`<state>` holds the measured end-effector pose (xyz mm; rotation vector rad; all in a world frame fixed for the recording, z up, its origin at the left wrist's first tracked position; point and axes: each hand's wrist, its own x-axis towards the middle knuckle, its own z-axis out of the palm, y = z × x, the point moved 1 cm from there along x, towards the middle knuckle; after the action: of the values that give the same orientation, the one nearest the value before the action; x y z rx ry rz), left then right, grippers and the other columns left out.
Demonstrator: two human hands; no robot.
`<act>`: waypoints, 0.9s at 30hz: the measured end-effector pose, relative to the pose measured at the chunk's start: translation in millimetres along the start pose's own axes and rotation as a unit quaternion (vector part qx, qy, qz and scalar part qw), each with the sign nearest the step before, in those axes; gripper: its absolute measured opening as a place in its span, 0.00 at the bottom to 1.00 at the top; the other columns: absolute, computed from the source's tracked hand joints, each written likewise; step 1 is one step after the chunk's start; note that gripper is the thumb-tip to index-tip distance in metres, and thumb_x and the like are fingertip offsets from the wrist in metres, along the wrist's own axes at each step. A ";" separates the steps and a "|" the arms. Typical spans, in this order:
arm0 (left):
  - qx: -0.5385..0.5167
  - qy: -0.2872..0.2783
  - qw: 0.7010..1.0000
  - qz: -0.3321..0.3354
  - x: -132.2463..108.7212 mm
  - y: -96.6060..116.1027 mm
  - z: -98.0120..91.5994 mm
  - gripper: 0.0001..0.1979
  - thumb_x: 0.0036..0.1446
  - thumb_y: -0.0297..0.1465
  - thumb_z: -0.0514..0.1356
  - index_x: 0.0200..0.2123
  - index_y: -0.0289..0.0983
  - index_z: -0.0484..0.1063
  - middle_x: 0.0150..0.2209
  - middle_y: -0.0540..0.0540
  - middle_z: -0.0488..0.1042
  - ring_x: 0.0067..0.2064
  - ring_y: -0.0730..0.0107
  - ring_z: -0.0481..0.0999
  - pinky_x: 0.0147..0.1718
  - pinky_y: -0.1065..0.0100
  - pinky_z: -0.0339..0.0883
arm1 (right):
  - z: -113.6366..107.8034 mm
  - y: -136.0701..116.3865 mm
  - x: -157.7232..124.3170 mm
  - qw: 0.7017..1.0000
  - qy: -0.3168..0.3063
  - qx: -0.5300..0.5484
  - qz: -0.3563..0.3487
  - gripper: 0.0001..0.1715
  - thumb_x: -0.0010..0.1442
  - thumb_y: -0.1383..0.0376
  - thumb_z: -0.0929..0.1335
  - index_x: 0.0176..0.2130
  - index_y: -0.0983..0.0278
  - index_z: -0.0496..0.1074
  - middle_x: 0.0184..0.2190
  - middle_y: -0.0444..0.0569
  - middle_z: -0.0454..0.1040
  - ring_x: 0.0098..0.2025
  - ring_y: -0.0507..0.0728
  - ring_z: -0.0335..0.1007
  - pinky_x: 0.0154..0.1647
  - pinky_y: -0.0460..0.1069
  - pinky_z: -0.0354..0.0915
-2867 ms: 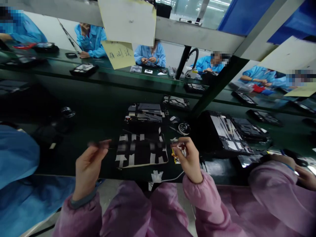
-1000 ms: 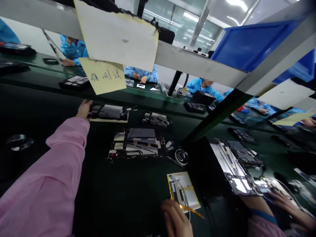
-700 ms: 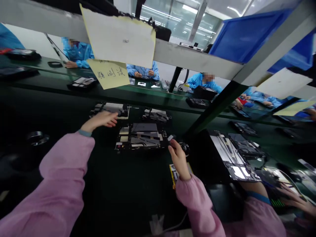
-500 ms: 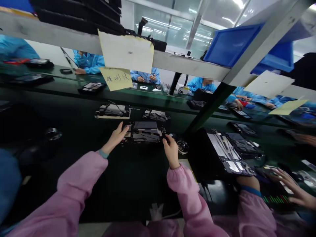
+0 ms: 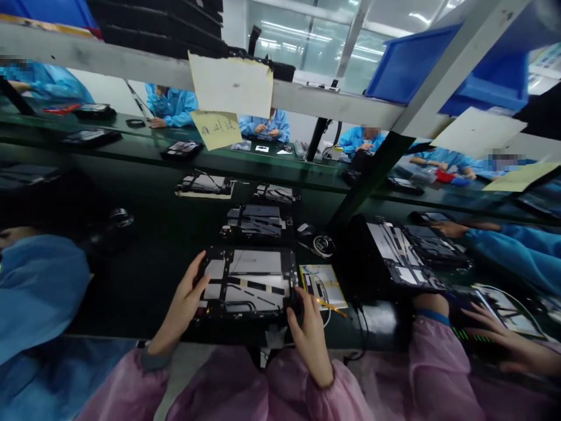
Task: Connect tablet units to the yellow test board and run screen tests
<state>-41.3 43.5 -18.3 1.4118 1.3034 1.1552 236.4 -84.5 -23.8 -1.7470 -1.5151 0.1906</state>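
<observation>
Both my hands hold an opened tablet [image 5: 256, 263], its back off and its grey battery plates, dark strips and cables showing. My left hand [image 5: 186, 298] grips its left edge, thumb on top. At the right edge my right hand [image 5: 309, 333] has its fingers closed around the side. Just beyond it lies another opened tablet [image 5: 256, 221]. Two more opened units, a left one [image 5: 205, 185] and a right one [image 5: 276, 193], rest farther back. A yellow-edged sheet [image 5: 324, 280] with a small part and cable on it sits beside my right hand.
A roll of tape [image 5: 323, 245] lies right of the tablets. A stack of opened tablets [image 5: 392, 251] stands near a dark post [image 5: 363, 187]. At right are a co-worker's hand [image 5: 495, 327] and a blue sleeve [image 5: 517, 251]; a person in a blue cap [image 5: 41, 292] is at left.
My hands have drawn an opened tablet toward me, from the spot where another tablet still lies. A blue-sleeved arm has come in at right, and the blue-capped person shows more at left.
</observation>
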 end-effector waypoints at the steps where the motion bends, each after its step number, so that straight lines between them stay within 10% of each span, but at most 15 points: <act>1: 0.014 -0.014 1.000 -0.012 -5.8 -13.8 0.7 0.30 0.61 0.42 0.55 0.65 0.42 0.57 0.68 0.43 0.56 0.68 0.59 0.55 0.66 0.58 0.48 | 1.6 6.2 -9.6 0.999 -0.027 -0.020 -0.006 0.23 0.64 0.64 0.62 0.58 0.61 0.61 0.49 0.54 0.71 0.51 0.60 0.69 0.50 0.55 0.68; 5: 0.123 -0.013 0.992 -0.001 -6.5 -43.3 5.0 0.27 0.60 0.41 0.54 0.61 0.38 0.63 0.62 0.39 0.65 0.63 0.55 0.64 0.62 0.54 0.56 | 8.4 13.1 -4.4 0.983 -0.070 -0.160 -0.064 0.21 0.63 0.63 0.64 0.55 0.62 0.65 0.48 0.56 0.72 0.51 0.64 0.68 0.50 0.59 0.65; 8: 0.252 0.056 0.957 0.132 -14.1 -33.5 13.0 0.21 0.63 0.38 0.51 0.56 0.37 0.68 0.59 0.38 0.69 0.62 0.55 0.65 0.62 0.53 0.58 | 21.9 1.8 20.8 0.963 -0.093 -0.187 -0.169 0.23 0.63 0.64 0.65 0.57 0.64 0.65 0.53 0.57 0.69 0.57 0.65 0.62 0.55 0.59 0.60; 13: 0.351 -0.158 0.875 0.295 -56.0 -13.6 47.9 0.20 0.66 0.32 0.49 0.60 0.39 0.62 0.54 0.41 0.74 0.56 0.62 0.73 0.60 0.56 0.62 | 45.1 -8.1 43.1 0.942 -0.155 -0.183 -0.234 0.19 0.62 0.62 0.67 0.53 0.63 0.67 0.45 0.54 0.72 0.49 0.63 0.64 0.53 0.58 0.57; 17: 0.397 -0.183 0.844 0.310 -72.8 -9.9 69.2 0.27 0.65 0.34 0.52 0.64 0.33 0.54 0.58 0.34 0.69 0.60 0.55 0.68 0.62 0.51 0.58 | 45.7 -7.8 47.3 0.933 -0.202 -0.167 -0.247 0.11 0.60 0.61 0.69 0.42 0.63 0.70 0.37 0.50 0.71 0.44 0.62 0.62 0.48 0.56 0.57; 23: 0.345 -0.234 0.849 0.323 -79.4 10.3 81.1 0.32 0.65 0.31 0.51 0.68 0.35 0.42 0.59 0.37 0.69 0.59 0.61 0.69 0.65 0.52 0.53 | 40.6 -5.6 47.1 0.937 -0.206 -0.140 -0.243 0.02 0.61 0.67 0.65 0.35 0.63 0.67 0.35 0.50 0.70 0.41 0.60 0.63 0.45 0.55 0.59; 27: 0.301 -0.143 0.897 0.289 -83.4 12.1 46.5 0.28 0.66 0.30 0.50 0.67 0.43 0.46 0.59 0.43 0.70 0.62 0.64 0.66 0.67 0.49 0.47 | 31.5 9.4 31.1 0.988 -0.061 -0.055 -0.129 0.09 0.64 0.68 0.59 0.37 0.63 0.67 0.40 0.54 0.70 0.45 0.60 0.66 0.47 0.55 0.62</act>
<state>4.8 -40.9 -21.2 2.4492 1.0959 0.8673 233.8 -42.0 -39.2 -1.6280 -1.8551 0.0838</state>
